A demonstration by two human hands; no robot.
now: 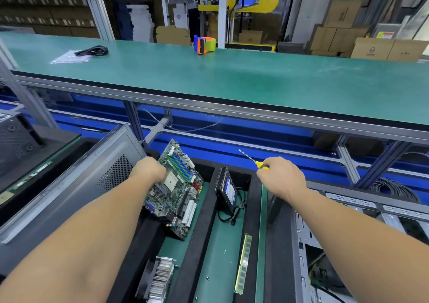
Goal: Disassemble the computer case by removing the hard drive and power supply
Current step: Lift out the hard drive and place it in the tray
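Between both hands (148, 170) (282, 177) stands hard drive (227, 187), untouched.

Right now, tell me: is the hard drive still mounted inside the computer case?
No, the hard drive leans in a foam tray slot, apart from the computer case.

My two forearms, bare from elbow to wrist: no sleeves, no gloves. My left hand (148, 170) and right hand (282, 177) carry no rings; neither wrist bears a watch or band. My fingers are mostly hidden.
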